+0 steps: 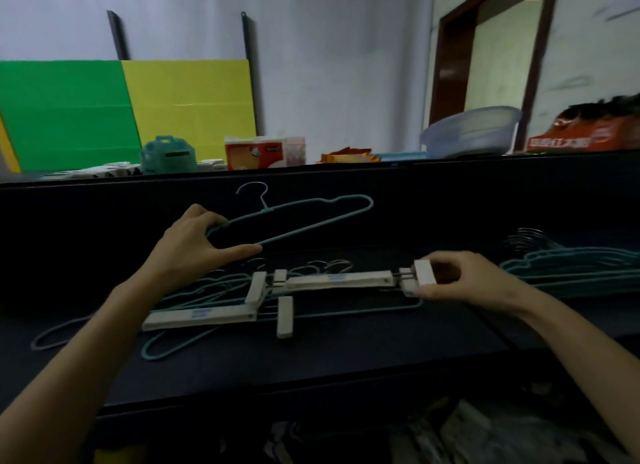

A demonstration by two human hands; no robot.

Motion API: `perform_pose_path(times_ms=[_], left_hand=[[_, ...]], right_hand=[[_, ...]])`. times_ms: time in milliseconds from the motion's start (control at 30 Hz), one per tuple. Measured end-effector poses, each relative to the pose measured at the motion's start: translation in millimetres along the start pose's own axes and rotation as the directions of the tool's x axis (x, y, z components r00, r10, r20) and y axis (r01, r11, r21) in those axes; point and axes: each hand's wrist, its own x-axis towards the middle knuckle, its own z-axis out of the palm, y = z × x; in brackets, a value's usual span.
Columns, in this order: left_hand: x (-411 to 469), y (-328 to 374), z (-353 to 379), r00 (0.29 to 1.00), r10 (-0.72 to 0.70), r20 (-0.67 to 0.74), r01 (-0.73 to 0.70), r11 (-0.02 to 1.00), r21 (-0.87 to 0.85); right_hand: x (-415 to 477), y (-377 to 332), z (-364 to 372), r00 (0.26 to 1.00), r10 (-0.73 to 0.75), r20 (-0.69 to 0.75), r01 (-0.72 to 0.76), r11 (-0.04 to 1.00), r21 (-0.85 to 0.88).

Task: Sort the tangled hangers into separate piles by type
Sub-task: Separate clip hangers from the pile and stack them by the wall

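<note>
My left hand (pixel 197 245) grips one end of a teal wire hanger (pixel 304 218) and holds it lifted above the dark table (pixel 311 366). Below it lies a tangle of teal wire hangers (pixel 180 339) with two white clip hangers on top. My right hand (pixel 453 280) pinches the right end clip of the farther white clip hanger (pixel 339 279). The nearer white clip hanger (pixel 204 316) lies flat to the left. A pile of teal wire hangers (pixel 571 269) sits at the right of the table.
A raised dark ledge (pixel 346 173) runs behind the table, carrying a teal toy cooker (pixel 168 155), tissue packs (pixel 256 152), a clear basin (pixel 471 131) and a red bag (pixel 581 134). Green and yellow boards (pixel 121 110) lean on the wall. Clutter lies under the table's front edge.
</note>
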Motion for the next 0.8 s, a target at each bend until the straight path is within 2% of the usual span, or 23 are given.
perform_pose_path(times_ms=[167, 333, 600, 800], left_hand=[[-8.9, 49.2, 22.4, 0.999, 0.014, 0.049, -0.013, 1.000, -0.012], [-17.9, 83.6, 37.0, 0.998, 0.006, 0.059, -0.006, 1.000, -0.012], [-39.3, 109.8, 46.5, 0.997, -0.053, 0.052, 0.053, 0.999, 0.012], [-30.2, 115.4, 46.5, 0.997, -0.069, 0.040, 0.068, 0.997, 0.026]], right_hand=[[-20.4, 21.3, -8.6, 0.992, 0.063, 0.111, -0.030, 0.960, -0.277], [-22.2, 27.0, 6.7, 0.983, 0.021, 0.184, 0.082, 0.840, -0.536], [-28.9, 34.4, 3.9, 0.977, -0.170, 0.128, 0.212, 0.827, -0.521], [-23.6, 40.8, -1.5, 0.956, -0.292, 0.014, 0.274, 0.876, -0.396]])
